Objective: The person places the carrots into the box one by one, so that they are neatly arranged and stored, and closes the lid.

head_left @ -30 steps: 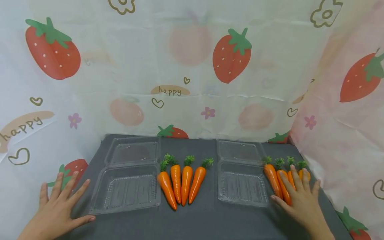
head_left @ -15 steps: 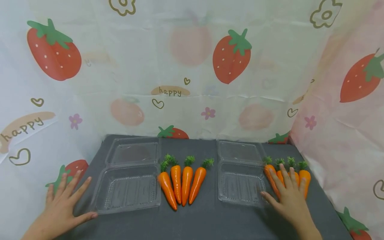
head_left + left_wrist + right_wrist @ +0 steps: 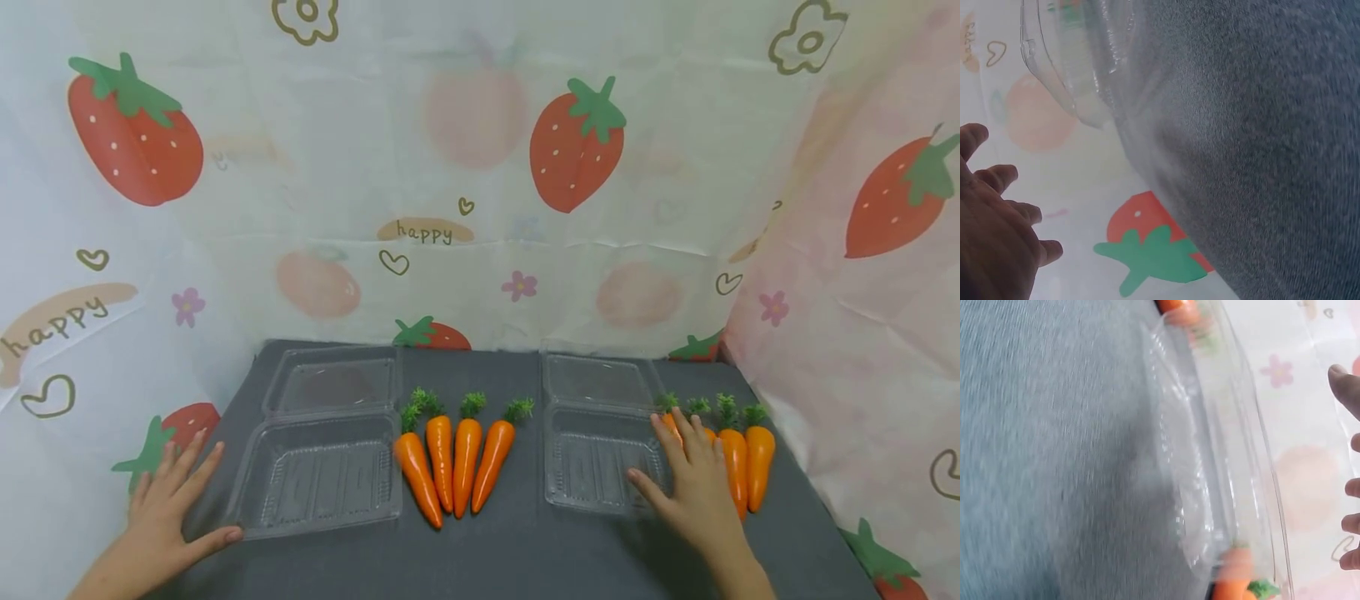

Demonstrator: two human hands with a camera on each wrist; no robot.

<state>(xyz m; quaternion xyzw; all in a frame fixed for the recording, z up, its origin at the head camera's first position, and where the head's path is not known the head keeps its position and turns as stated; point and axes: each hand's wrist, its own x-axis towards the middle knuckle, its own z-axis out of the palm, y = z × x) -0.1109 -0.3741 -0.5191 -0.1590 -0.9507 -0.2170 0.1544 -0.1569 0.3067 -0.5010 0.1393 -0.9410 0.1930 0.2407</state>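
Note:
My left hand (image 3: 161,517) hovers with fingers spread at the left of the left clear plastic box (image 3: 247,475), holding nothing. Fingers apart, my right hand (image 3: 697,492) is over the right edge of the right clear plastic box (image 3: 558,498) and the right group of carrots (image 3: 759,467), partly hiding some of them; it holds nothing. Both boxes have their lids folded back. Between the boxes lies another row of several orange carrots (image 3: 467,462) with green tops. The left wrist view shows the left fingers (image 3: 997,178) apart from the box; the right wrist view shows the right fingertips (image 3: 1350,487) at its edge.
A dark grey mat (image 3: 480,562) covers the table. White cloth with printed strawberries (image 3: 577,146) closes off the back and both sides. The left lid (image 3: 333,379) and right lid (image 3: 600,377) lie toward the back cloth.
My right hand has moved left from the right carrots toward the right box, uncovering the rightmost carrots. The left hand has shifted slightly right. No carrot or box has moved.

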